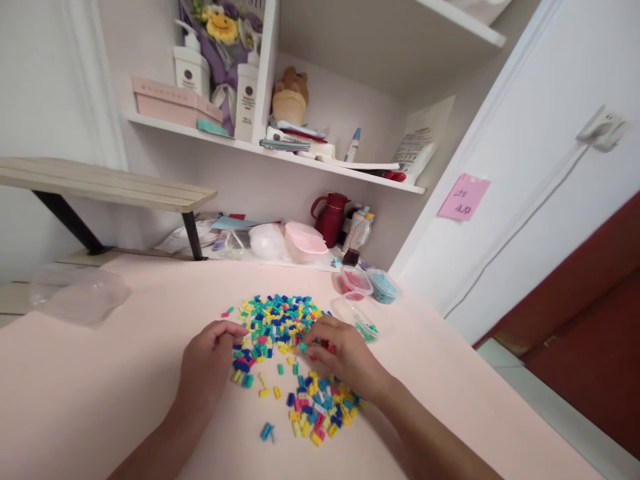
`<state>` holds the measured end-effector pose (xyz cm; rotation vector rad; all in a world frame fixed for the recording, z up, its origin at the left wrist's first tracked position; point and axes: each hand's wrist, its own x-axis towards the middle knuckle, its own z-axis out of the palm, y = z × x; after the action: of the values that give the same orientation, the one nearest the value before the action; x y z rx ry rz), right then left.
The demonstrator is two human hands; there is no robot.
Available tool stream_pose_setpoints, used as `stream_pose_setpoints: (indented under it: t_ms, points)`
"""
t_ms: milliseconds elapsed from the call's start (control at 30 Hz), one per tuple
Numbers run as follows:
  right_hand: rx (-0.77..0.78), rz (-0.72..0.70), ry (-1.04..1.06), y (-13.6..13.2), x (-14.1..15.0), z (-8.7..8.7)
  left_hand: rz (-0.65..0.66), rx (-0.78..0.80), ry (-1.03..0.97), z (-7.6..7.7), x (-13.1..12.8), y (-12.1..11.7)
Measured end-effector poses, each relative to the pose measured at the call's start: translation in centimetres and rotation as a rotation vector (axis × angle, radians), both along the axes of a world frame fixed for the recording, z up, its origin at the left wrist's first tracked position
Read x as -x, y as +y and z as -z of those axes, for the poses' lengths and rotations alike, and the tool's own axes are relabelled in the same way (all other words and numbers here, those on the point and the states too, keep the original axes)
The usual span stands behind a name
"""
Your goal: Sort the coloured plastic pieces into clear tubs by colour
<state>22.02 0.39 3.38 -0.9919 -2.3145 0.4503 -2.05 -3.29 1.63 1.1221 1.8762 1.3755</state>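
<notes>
A wide pile of small toy bricks (pixel 275 317) in blue, green, yellow, pink and white covers the middle of the pink tabletop (pixel 150 373). At its left edge is my left hand (pixel 210 353), fingers curled and pressed together; a whitish bit shows by the fingertips, but what they hold I cannot make out. Reaching in from the right, my right hand (pixel 340 350) pinches a green toy brick (pixel 303 347) between thumb and fingers, over the pile. A second heap of mixed bricks (pixel 320 407) lies below that hand, nearer to me. Several loose bricks are scattered between the heaps.
Behind the right hand stand a clear tub with green bricks (pixel 367 330), a tub of red-pink bricks (pixel 356 281) and a tub of blue bricks (pixel 383 285). An empty-looking clear container (pixel 80 293) sits left. A red jug (pixel 331 219) and pink bowl (pixel 305 241) stand behind.
</notes>
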Motion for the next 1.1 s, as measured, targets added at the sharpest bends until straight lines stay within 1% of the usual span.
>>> stream_pose_setpoints:
  t_ms: [67, 100, 233, 333, 367, 433, 500, 567, 600, 633, 700, 800, 867, 900, 1000, 1100]
  points:
    - [-0.033, 0.056, 0.039, 0.7, -1.1, -0.8, -0.004, 0.000, -0.003, -0.1, 0.0, 0.0]
    - [-0.053, 0.108, 0.064, 1.2, -1.9, -1.3, -0.006, -0.003, -0.003, -0.1, 0.1, 0.0]
    - [-0.126, 0.438, 0.180, 3.3, -6.3, -2.4, -0.011, -0.001, -0.003, 0.0, 0.3, 0.2]
    - [-0.157, 0.664, 0.067, 4.2, -9.5, -2.2, -0.014, 0.006, -0.012, 0.4, 0.6, 0.5]
    - [-0.147, 0.706, 0.004, 4.3, -10.2, -2.0, -0.019, 0.006, -0.012, 0.4, 0.7, 0.6]
    - [-0.110, 0.725, -0.094, 4.5, -11.1, -1.6, -0.036, 0.003, -0.008, 0.5, 0.7, 0.7]
    - [-0.104, 0.688, -0.110, 4.4, -10.9, -1.4, -0.037, -0.020, -0.006, 0.5, 0.6, 0.7]
    - [-0.145, 0.628, -0.044, 4.0, -9.8, -1.5, -0.013, -0.078, -0.013, 0.6, 0.4, 0.6]
    - [-0.167, 0.573, 0.007, 3.6, -8.9, -1.7, -0.011, -0.109, -0.025, 0.7, 0.3, 0.5]
    - [-0.177, 0.502, 0.059, 3.1, -7.7, -1.9, -0.018, -0.138, -0.039, 0.8, 0.3, 0.5]
    - [-0.164, 0.294, 0.121, 1.6, -5.1, -2.3, -0.035, -0.193, -0.064, 1.1, 0.3, 0.4]
    - [-0.101, -0.003, 0.136, -1.2, -0.9, -2.0, -0.089, -0.261, -0.103, 1.6, 0.5, 0.5]
    - [-0.068, -0.138, 0.035, -2.8, 1.3, -1.3, -0.105, -0.300, -0.118, 1.8, 0.6, 0.6]
    - [-0.086, -0.178, -0.032, -3.4, 2.1, -0.8, -0.100, -0.315, -0.120, 1.9, 0.6, 0.7]
    - [-0.152, -0.243, -0.230, -4.4, 3.6, 0.2, -0.065, -0.332, -0.107, 2.0, 0.6, 0.7]
    - [-0.149, -0.279, -0.338, -4.6, 4.0, 0.4, -0.041, -0.319, -0.097, 2.0, 0.5, 0.6]
